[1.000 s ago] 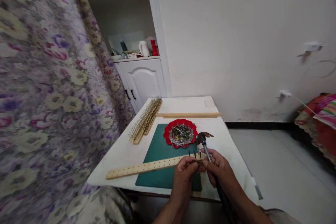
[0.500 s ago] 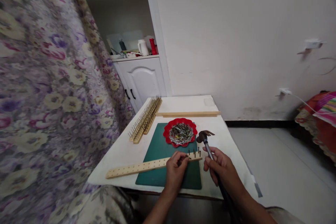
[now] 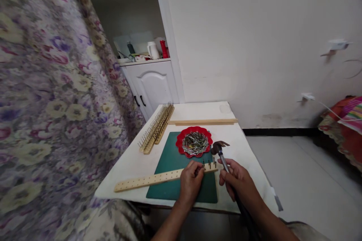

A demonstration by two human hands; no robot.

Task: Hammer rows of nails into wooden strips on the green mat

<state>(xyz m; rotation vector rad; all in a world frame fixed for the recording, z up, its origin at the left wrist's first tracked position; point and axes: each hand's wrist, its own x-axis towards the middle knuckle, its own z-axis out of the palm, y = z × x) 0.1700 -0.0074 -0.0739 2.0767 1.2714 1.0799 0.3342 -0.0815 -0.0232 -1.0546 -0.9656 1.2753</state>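
My right hand (image 3: 237,180) is wrapped round the handle of a claw hammer (image 3: 221,150), its head raised just right of a red dish. My left hand (image 3: 191,180) is closed in a pinch over a pale wooden strip (image 3: 152,180) dotted with small holes. A nail seems to be between its fingertips, mostly hidden by them. Several dark nails (image 3: 209,164) stand upright in the strip's right end, just beyond those fingers. Under the strip lies a green mat (image 3: 165,192). The red scalloped dish (image 3: 178,144) on the mat holds a heap of loose nails (image 3: 195,143).
Wooden strips full of upright nails (image 3: 157,130) lie at the table's left edge. Bare wooden strips (image 3: 203,122) lie across the back of the white-covered table (image 3: 130,171). A floral curtain (image 3: 70,113) hangs on the left, and a white cabinet (image 3: 155,83) stands behind.
My left fingers have turned slightly and closed in over the strip beside the standing nails. The hammer head has shifted slightly left; the strip and dish stay put.
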